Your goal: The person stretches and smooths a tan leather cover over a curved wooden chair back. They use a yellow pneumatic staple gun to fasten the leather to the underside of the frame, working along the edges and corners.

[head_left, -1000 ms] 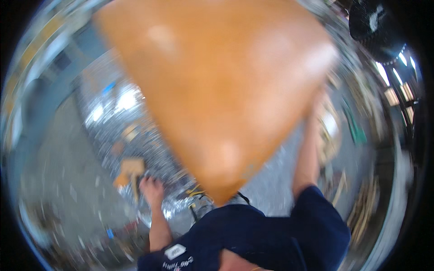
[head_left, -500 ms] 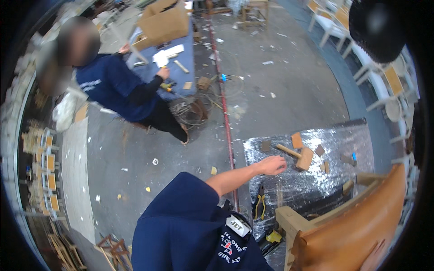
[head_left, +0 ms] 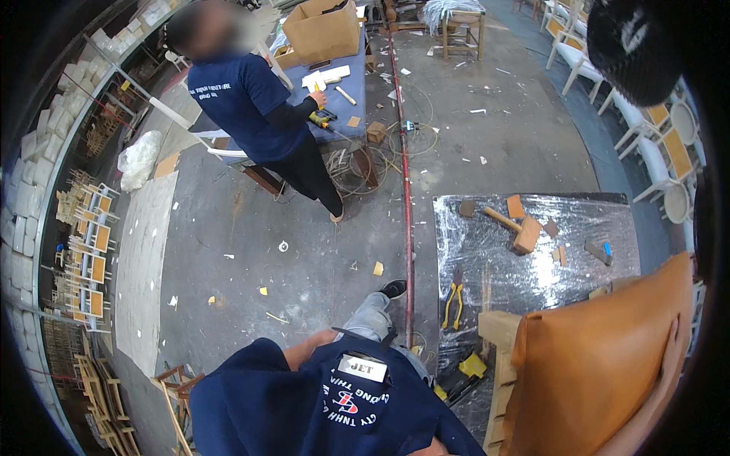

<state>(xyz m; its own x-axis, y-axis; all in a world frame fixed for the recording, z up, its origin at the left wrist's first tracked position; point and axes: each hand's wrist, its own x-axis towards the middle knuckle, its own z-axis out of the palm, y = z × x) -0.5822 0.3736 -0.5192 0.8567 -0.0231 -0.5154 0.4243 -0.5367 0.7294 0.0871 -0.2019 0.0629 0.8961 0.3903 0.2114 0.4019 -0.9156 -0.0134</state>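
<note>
An orange-brown leather cover stretches over a wooden furniture frame at the lower right. Against the far right side of the leather lies my right hand, its visible fingers stretched out flat. My left forearm is bent beside my body, and the hand at its end is hidden behind my shirt. Near the frame, yellow-handled pliers lie on a plastic-wrapped board. Farther back on that board rests a wooden mallet, with small brown pieces around it.
At the upper left a co-worker stands by a blue-topped table, holding something yellow near a drill. A cardboard box sits on that table. A red line crosses the scrap-strewn floor. White chairs line the right side.
My left arm has drawn back from over the board to my side. The view has shifted, and more of the leather shows. The co-worker's far arm is now hidden.
</note>
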